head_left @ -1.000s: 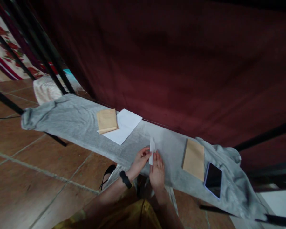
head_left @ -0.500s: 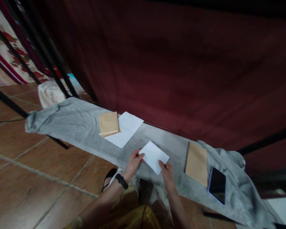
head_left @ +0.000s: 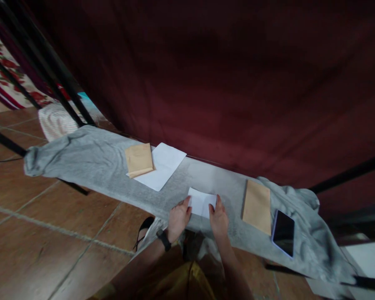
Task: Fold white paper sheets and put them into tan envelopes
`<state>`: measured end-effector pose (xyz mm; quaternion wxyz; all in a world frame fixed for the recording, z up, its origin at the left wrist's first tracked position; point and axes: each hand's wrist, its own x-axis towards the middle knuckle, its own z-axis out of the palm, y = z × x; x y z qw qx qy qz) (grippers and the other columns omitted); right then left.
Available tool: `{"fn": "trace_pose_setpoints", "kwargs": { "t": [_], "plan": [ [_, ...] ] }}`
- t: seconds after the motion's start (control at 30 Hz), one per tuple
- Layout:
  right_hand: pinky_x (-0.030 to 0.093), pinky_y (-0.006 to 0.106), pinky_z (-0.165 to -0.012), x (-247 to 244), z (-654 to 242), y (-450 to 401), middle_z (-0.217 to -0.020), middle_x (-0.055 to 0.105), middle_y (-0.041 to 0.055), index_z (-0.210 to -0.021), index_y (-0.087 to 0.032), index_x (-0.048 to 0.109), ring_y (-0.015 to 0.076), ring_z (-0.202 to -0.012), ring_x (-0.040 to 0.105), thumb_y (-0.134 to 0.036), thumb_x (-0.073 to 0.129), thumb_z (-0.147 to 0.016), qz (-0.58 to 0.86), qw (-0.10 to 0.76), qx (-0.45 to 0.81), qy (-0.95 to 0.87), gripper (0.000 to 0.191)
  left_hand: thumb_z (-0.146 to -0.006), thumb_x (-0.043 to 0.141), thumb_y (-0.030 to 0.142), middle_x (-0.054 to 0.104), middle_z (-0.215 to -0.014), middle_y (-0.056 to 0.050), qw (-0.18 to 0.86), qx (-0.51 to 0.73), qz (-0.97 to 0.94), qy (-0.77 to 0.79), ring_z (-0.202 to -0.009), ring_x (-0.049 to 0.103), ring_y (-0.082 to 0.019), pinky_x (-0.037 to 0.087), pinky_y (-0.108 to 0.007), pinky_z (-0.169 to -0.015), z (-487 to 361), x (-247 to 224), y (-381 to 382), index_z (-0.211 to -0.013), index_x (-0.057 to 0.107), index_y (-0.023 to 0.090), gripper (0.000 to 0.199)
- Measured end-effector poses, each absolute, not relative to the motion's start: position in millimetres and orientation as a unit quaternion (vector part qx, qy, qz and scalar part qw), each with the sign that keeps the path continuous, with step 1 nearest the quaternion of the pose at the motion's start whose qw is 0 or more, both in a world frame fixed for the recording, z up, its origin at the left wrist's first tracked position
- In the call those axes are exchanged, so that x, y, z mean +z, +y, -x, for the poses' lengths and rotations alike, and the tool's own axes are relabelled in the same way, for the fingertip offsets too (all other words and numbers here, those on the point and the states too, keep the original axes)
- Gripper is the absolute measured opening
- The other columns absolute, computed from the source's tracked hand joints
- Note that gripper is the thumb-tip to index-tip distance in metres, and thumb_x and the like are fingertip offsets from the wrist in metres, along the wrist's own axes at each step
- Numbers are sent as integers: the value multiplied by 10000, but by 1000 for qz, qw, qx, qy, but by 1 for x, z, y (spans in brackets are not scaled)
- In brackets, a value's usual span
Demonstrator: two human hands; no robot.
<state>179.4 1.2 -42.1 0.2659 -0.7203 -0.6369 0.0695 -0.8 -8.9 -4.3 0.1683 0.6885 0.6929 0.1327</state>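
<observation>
Holding both ends of a small white paper (head_left: 201,203), the two hands are working right at the middle of the bench, close to the near edge! The left hand (head_left: 178,219) is gripping the left end, thumb lying along the paper, fingers curling in close. Over on the other side, the right hand (head_left: 219,218) is pinching the right end, thumb on the face and fingers reaching up along the edge. The paper is spanning the gap between them, with a faint crease showing near its middle; whether its underside is touching the cloth, you cannot tell from here.

A dark wristband (head_left: 164,240) is circling the left wrist. Beyond the left hand, a larger white sheet (head_left: 171,160) is lying flat, and a folded brown packet (head_left: 139,159) is resting on top, covering its left part. Out to the right of the right hand, well apart from it, a tan booklet (head_left: 256,206) is lying flat, with a dark-screened phone (head_left: 283,233) sitting just beside it in a pale purple case.

Everything is resting on a grey cloth (head_left: 103,156), smooth in the centre and bunching into wrinkles at both ends. Behind it all, a deep red curtain (head_left: 206,104) is hanging along the far edge!
</observation>
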Motion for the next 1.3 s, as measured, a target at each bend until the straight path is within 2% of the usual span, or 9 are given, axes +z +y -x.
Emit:
{"fn": "trace_pose_setpoints", "kwargs": {
  "t": [0.1, 0.23, 0.37, 0.47, 0.57, 0.7, 0.8, 1.0, 1.3],
  "plan": [
    [492, 382, -896, -43, -179, 1, -1216, 659, 202, -1474, -95, 416, 289, -1068, 639, -393, 264, -1026, 708, 259, 36, -656, 559, -972, 473, 201, 713, -1124, -120, 121, 124, -716, 676, -1014, 683, -249, 507, -347, -891, 1, -3, -10, -1363, 552, 176, 400],
    [483, 425, -915, -41, -180, 0, -1191, 637, 205, -1464, -97, 445, 307, -1067, 605, -388, 267, -1026, 708, 251, 13, -660, 555, -961, 476, 206, 667, -1198, -158, 28, 126, -744, 656, -1123, 625, -298, 483, -456, -979, 0, -1, -11, -1265, 617, 149, 340],
    [428, 480, -1022, -36, -172, 1, -1376, 551, 232, -1432, -91, 492, 332, -1243, 512, -388, 271, -1026, 703, 270, 20, -657, 550, -988, 422, 215, 520, -1466, -174, -1, 162, -800, 578, -1388, 446, -291, 361, -485, -1143, -10, -9, -8, -1363, 551, 121, 408],
    [389, 453, -1099, -34, -158, 2, -1495, 487, 182, -1449, -106, 480, 274, -1353, 451, -391, 231, -1039, 670, 293, 84, -678, 559, -1009, 384, 260, 395, -1580, -160, 13, 154, -835, 527, -1473, 337, -263, 289, -457, -1198, -22, -25, -4, -1474, 442, 101, 495],
    [335, 408, -1168, -36, -145, 1, -1538, 462, 130, -1477, -114, 457, 205, -1422, 403, -398, 169, -1049, 627, 275, 151, -713, 589, -984, 389, 208, 345, -1610, -142, 16, 125, -860, 494, -1491, 311, -239, 248, -453, -1214, -32, -41, -1, -1556, 312, 130, 583],
    [263, 412, -1215, -39, -147, -1, -1572, 412, 124, -1512, -98, 403, 189, -1471, 337, -387, 121, -1053, 630, 221, 151, -729, 612, -982, 358, 176, 313, -1624, -132, 12, 107, -869, 484, -1506, 278, -231, 214, -453, -1228, -32, -47, 3, -1575, 263, 134, 603],
    [240, 436, -1219, -42, -157, -3, -1579, 390, 149, -1525, -91, 379, 207, -1481, 323, -368, 152, -1055, 630, 189, 103, -747, 590, -1004, 332, 225, 323, -1615, -159, 20, 102, -860, 499, -1513, 259, -231, 201, -434, -1237, -22, -41, 7, -1558, 289, 81, 574],
    [259, 502, -1195, -52, -170, -10, -1574, 372, 203, -1544, -56, 319, 265, -1475, 326, -303, 232, -1046, 611, 177, -3, -771, 563, -1020, 372, 398, 338, -1607, -171, 45, 119, -831, 542, -1514, 254, -264, 197, -447, -1241, -4, -33, 11, -1519, 366, 76, 594],
    [255, 502, -1188, -60, -187, -13, -1562, 382, 235, -1532, -13, 324, 291, -1466, 328, -362, 208, -1057, 626, 156, -38, -763, 601, -1005, 386, 504, 277, -1617, -227, 40, 124, -799, 586, -1522, 212, -315, 167, -491, -1233, -4, -34, 4, -1531, 313, 23, 717]
  ]
}}
